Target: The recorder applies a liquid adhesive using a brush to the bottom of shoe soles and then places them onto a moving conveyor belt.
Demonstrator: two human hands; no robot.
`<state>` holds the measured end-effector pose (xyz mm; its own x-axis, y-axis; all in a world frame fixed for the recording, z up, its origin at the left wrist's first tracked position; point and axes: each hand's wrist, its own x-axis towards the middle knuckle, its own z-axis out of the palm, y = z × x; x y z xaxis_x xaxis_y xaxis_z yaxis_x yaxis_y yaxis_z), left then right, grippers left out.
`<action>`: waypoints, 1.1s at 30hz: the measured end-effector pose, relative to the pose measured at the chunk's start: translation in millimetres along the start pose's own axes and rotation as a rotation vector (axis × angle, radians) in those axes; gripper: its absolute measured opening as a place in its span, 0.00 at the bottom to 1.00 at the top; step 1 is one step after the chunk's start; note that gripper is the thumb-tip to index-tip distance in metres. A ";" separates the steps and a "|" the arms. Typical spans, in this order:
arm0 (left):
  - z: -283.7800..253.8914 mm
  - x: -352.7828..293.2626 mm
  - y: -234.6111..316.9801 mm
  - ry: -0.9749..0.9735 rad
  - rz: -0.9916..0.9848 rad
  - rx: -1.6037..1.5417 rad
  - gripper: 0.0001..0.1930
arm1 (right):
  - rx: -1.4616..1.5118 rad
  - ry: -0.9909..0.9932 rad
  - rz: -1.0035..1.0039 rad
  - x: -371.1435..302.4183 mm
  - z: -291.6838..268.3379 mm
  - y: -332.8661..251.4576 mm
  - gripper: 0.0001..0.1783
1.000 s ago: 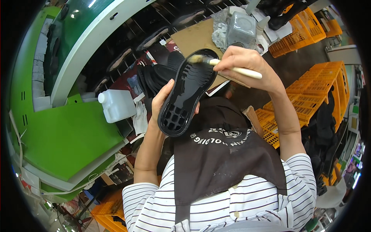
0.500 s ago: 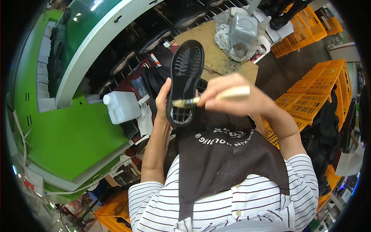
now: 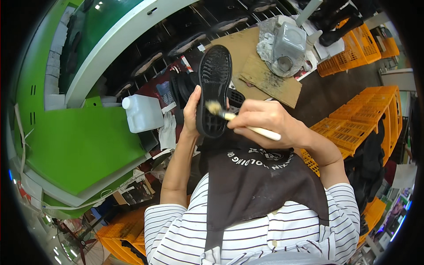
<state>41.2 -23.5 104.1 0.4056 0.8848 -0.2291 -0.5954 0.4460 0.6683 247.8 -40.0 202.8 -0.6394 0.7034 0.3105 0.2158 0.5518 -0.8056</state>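
Note:
A black shoe sole (image 3: 215, 84) is held upright in front of me, its ribbed and hollowed inner side facing me. My left hand (image 3: 191, 110) is closed round its left edge, the thumb along the rim and the other fingers mostly hidden behind. In my right hand (image 3: 267, 120) a brush with a pale handle (image 3: 264, 132) is pinched between thumb and fingers. Its light bristles (image 3: 213, 107) are over the lower middle of the sole; whether they touch it I cannot tell. More black soles (image 3: 182, 87) lie behind the held one.
A white plastic jug (image 3: 145, 114) stands left, beside a pale glove (image 3: 168, 131). Cardboard (image 3: 238, 39) covers the worktop, with a plastic-wrapped clear container (image 3: 289, 39) at its back right. Orange crates (image 3: 338, 134) stand right. Green machinery (image 3: 84, 150) fills the left.
The brush has swung from lying nearly level across the sole to a slant, with its bristles higher and its handle end lower. My left hand still grips the sole.

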 end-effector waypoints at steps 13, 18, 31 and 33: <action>-12.5 -4.4 -0.4 -0.011 0.085 -0.083 0.33 | 0.070 -0.001 -0.041 21.7 9.4 1.1 0.09; 12.3 -31.2 43.8 0.056 0.145 -0.112 0.32 | 0.352 0.178 0.011 15.8 -26.8 8.3 0.08; -109.5 88.0 349.4 1.048 0.850 0.725 0.35 | 0.380 0.506 0.260 -18.6 -32.3 44.7 0.09; -99.0 91.5 308.3 1.012 1.241 0.940 0.30 | 0.359 0.552 0.338 -26.5 -33.8 51.4 0.09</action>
<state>-173.9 208.3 219.1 -0.6357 0.4966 0.5910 0.4852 -0.3384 0.8063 300.8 -15.2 170.2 -0.0964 0.9842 0.1486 0.0200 0.1512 -0.9883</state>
